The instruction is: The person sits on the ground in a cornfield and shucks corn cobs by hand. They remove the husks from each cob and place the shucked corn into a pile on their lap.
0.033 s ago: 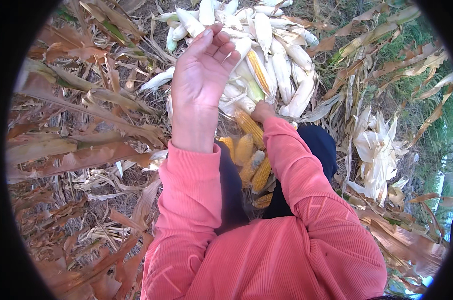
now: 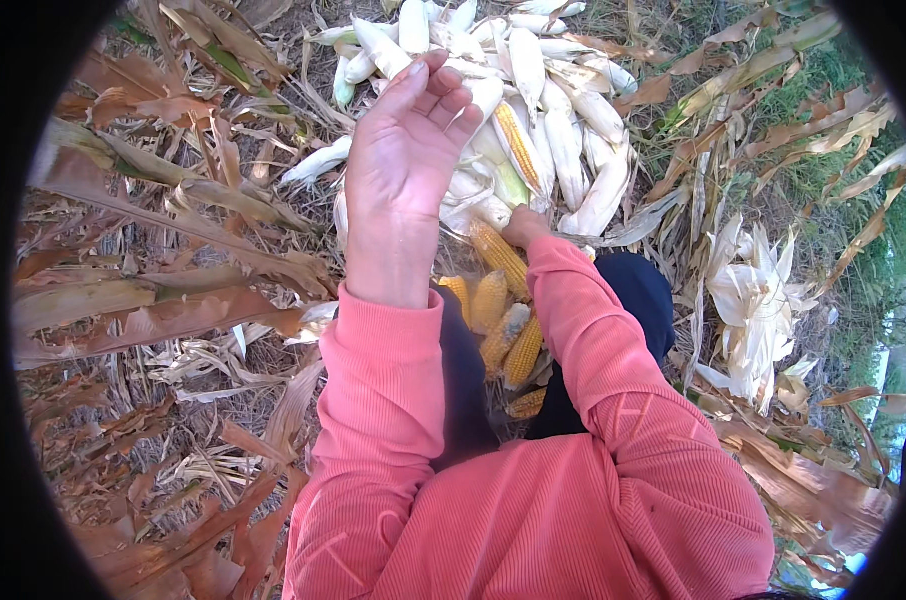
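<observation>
My left hand (image 2: pixel 413 140) is raised over the near left part of a heap of corn ears, palm turned up. Its fingers are loosely bent and apart, with nothing in the palm. Low at the heap's near edge, my right hand (image 2: pixel 523 226) touches or lies against the foot of a pale green husked ear (image 2: pixel 510 186); its fingers are mostly hidden. Just left of it is a bare yellow cob (image 2: pixel 499 256). More bare cobs (image 2: pixel 524 353) lie between my legs. In the heap, a partly opened ear (image 2: pixel 517 147) shows yellow kernels among white-husked ears (image 2: pixel 526 65).
Dry brown corn stalks and leaves (image 2: pixel 173 290) crowd the left side. Stripped pale husks (image 2: pixel 755 300) are piled at the right. My dark-clad knee (image 2: pixel 635 300) stands close beside the right forearm. Green grass (image 2: pixel 813 110) grows at the far right.
My left hand has shifted very slightly. The right hand and the corn look the same.
</observation>
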Demonstrator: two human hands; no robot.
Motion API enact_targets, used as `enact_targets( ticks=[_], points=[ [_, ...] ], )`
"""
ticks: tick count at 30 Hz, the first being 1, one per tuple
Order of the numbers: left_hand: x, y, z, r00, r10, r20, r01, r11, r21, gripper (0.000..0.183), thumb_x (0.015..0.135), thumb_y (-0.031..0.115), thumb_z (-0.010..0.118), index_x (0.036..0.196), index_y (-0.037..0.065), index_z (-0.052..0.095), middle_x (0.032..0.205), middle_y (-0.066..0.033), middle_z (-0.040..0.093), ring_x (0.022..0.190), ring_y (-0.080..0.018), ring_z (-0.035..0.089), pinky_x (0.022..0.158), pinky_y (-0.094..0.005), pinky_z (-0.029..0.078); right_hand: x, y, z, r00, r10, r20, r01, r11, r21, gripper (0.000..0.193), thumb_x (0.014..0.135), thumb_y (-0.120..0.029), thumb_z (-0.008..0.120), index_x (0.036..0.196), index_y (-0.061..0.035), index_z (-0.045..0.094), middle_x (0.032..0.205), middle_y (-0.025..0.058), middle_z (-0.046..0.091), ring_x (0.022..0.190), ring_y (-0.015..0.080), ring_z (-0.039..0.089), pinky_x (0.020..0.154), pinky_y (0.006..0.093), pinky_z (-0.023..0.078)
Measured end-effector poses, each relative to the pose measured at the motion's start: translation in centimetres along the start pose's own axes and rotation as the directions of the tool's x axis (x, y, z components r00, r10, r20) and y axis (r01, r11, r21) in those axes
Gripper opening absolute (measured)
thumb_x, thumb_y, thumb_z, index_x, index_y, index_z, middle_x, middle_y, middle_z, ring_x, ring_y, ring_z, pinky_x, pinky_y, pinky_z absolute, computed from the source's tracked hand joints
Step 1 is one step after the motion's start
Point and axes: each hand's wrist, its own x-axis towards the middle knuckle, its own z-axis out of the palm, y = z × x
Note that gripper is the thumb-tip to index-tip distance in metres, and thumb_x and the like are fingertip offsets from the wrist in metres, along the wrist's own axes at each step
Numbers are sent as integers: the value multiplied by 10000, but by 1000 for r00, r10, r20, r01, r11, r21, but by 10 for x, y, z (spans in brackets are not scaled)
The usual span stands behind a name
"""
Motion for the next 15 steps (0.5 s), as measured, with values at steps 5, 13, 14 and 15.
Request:
enact_targets(
  ticks=[5, 13, 14, 15],
  points=[
    [5, -6, 5, 999, -1, -44, 1, 1000, -10, 197, 883, 89, 578, 1051, -12, 572, 857, -77, 608, 781, -191, 582, 766, -369, 504, 33, 16, 15, 993, 34, 109, -49, 990, 135, 572, 777, -255, 620, 1262, 4, 467, 1266, 218, 538, 1151, 325, 551, 947, 377, 450],
    [8, -7, 2, 994, 18, -108, -16, 1000, 18, 200, 886, 111, 583, 1051, -2, 577, 853, -64, 601, 790, -184, 575, 758, -363, 507, 11, 6, -8, 978, -60, 201, 20, 980, 197, 734, 582, -425, 759, 1123, 47, 607, 1123, 220, 624, 1014, 321, 624, 845, 356, 499],
    [9, -8, 2, 993, 18, -116, -16, 1000, 17, 201, 886, 113, 582, 1051, -2, 578, 852, -64, 601, 789, -183, 574, 757, -363, 507, 9, 5, -7, 976, -109, 187, 60, 967, 248, 789, 564, -472, 764, 1100, 83, 602, 1103, 239, 624, 999, 329, 626, 827, 366, 498],
    [10, -9, 2, 992, 18, -124, -16, 1000, 17, 202, 887, 115, 582, 1052, -2, 578, 850, -64, 601, 787, -183, 573, 757, -363, 507, 5, 6, -5, 976, -152, 159, 95, 943, 320, 807, 570, -493, 757, 1094, 99, 595, 1098, 249, 621, 995, 332, 626, 823, 369, 495]
  ],
)
